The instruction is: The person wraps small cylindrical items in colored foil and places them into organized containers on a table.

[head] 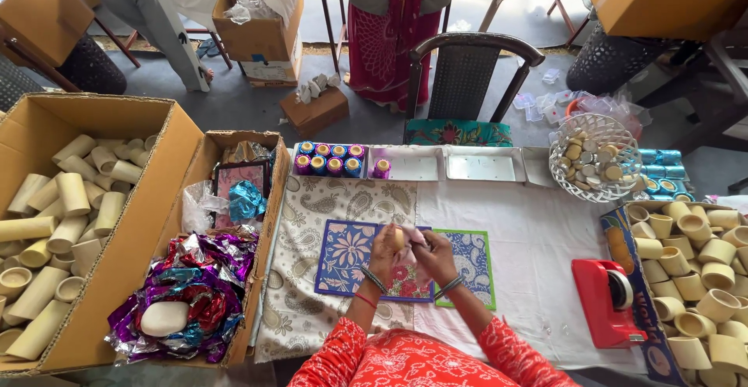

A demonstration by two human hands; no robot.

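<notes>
Pink cloth (407, 266) (floral) gripped by left hand (384, 248) and right hand (433, 256) over blue mat (347, 256).

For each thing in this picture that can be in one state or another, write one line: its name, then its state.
Left hand: closed on a small round piece, raised over the mats.
Right hand: gripping pink floral cloth.
Large box: open, holding pale tubes.
Middle box: open, shiny foil inside.
Tape dispenser: upright, loaded.
White basket: partly filled with discs.
Metal trays: empty.
Chair: unoccupied.
</notes>
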